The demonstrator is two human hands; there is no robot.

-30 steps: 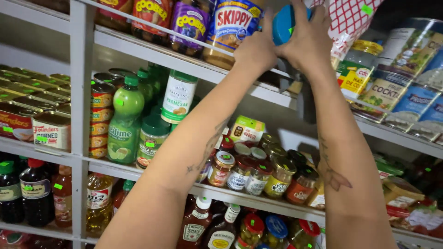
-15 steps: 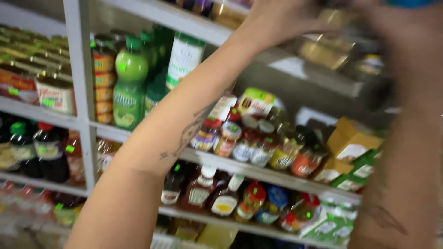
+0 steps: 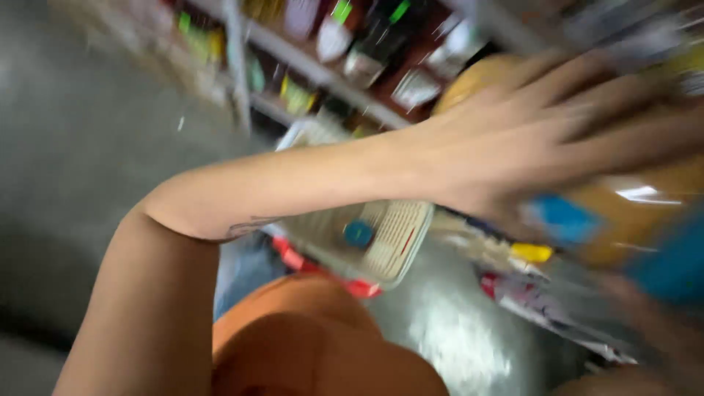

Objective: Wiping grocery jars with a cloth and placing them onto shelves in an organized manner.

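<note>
At 9 o'clock lies bare grey floor [image 3: 81,169], blurred by the camera's swing. From 7 o'clock the person's left forearm rises, bends at the elbow and runs across the middle of the view toward 3 o'clock. Below it, at 6 o'clock, an orange garment [image 3: 315,345] fills the bottom edge. Just under the forearm, near the centre, hangs a pale slatted shopping basket [image 3: 392,242] with a red rim, and a small blue round thing [image 3: 358,233] shows inside it (too smeared to name more closely).

At 12 o'clock the store shelves [image 3: 323,73] run on a slant, with dark bottles and coloured price tags on them, all streaked.

The left hand [image 3: 528,147], at 2 o'clock, is spread wide, fingers [image 3: 623,139] long and laid flat over a large jar [image 3: 638,213] with amber-brown contents and a blue patch on its label. The jar sits at 3 o'clock, partly under that hand, against the right edge. The right hand [image 3: 653,315] is only a dim blur at 4 o'clock beneath the jar; whether it grips or is loose cannot be told.
</note>
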